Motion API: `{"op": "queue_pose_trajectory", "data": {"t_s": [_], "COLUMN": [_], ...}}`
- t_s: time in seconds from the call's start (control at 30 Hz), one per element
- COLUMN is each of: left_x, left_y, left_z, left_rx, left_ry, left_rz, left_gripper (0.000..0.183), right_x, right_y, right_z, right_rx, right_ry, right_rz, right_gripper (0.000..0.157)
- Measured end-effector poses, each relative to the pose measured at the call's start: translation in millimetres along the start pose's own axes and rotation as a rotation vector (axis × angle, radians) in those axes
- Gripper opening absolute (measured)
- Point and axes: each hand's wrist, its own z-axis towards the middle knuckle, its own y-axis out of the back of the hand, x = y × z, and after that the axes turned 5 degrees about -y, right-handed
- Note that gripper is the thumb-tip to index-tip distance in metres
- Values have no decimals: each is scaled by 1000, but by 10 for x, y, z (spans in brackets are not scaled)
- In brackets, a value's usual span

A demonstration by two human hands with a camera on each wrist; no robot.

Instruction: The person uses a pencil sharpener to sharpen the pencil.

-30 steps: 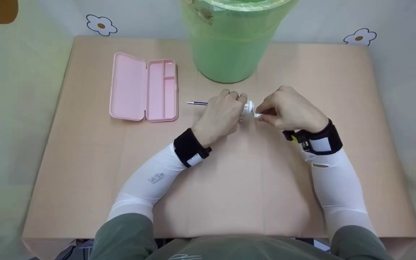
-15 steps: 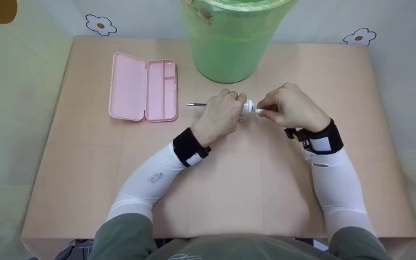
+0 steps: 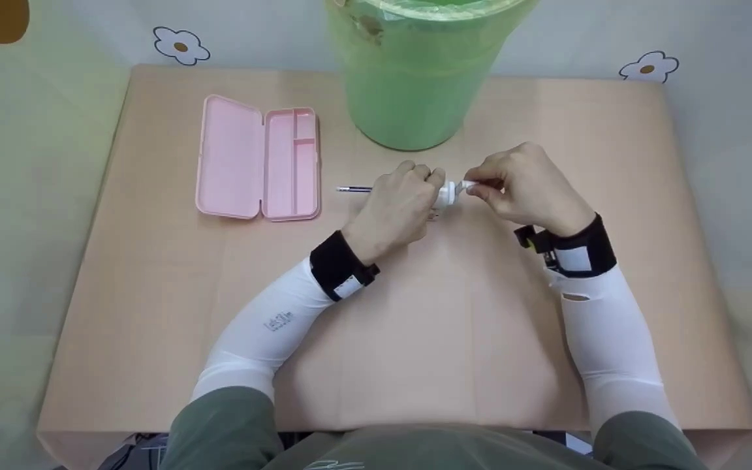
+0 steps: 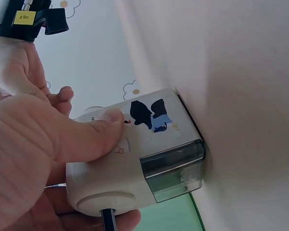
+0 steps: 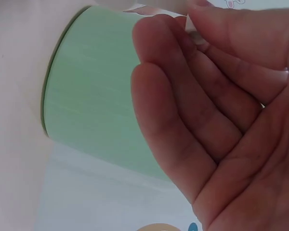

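My left hand [image 3: 397,207] grips a white hand-crank pencil sharpener [image 4: 113,175] from above, thumb along its printed side. The sharpener's clear shavings drawer [image 4: 176,168] faces the table surface in the left wrist view. A dark pencil [image 3: 353,189] sticks out of the sharpener's left side, its other end inside the hole. At the right side, my right hand [image 3: 529,186] pinches the small white crank handle [image 3: 470,185] between thumb and index finger. In the right wrist view the other fingers curl loosely, and the handle is mostly hidden by the fingertips.
An opened pink pencil case [image 3: 229,156] with bare compartments lies at the back left of the table [image 3: 415,352]. Behind the hands stands a tall green bin [image 3: 415,98] with a clear liner. Flower-printed walls [image 3: 271,36] border the table.
My right hand has moved up and away from the body, swinging the crank handle from low to high beside the sharpener. The left hand, sharpener and pencil stay nearly in place.
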Motion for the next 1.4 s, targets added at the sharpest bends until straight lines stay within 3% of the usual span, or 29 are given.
{"op": "queue_pose_trajectory", "data": {"t_s": [0.17, 0.57, 0.93, 1.4], "left_x": [9, 35, 47, 46], "left_y": [-11, -14, 6, -1], "left_z": [-7, -10, 3, 10], "left_rx": [-6, -10, 11, 25], "left_ry": [-8, -23, -21, -19], "left_rz": [-12, -23, -43, -75], "left_gripper": [49, 52, 59, 64], "right_x": [-1, -24, -95, -139], "right_y": [-17, -57, -126, -184], "right_z": [-4, 34, 91, 123], "right_rx": [-1, -68, -113, -106], "right_ry": [-24, 7, -30, -121], "right_rz": [22, -4, 1, 11], "right_gripper": [14, 9, 11, 16]}}
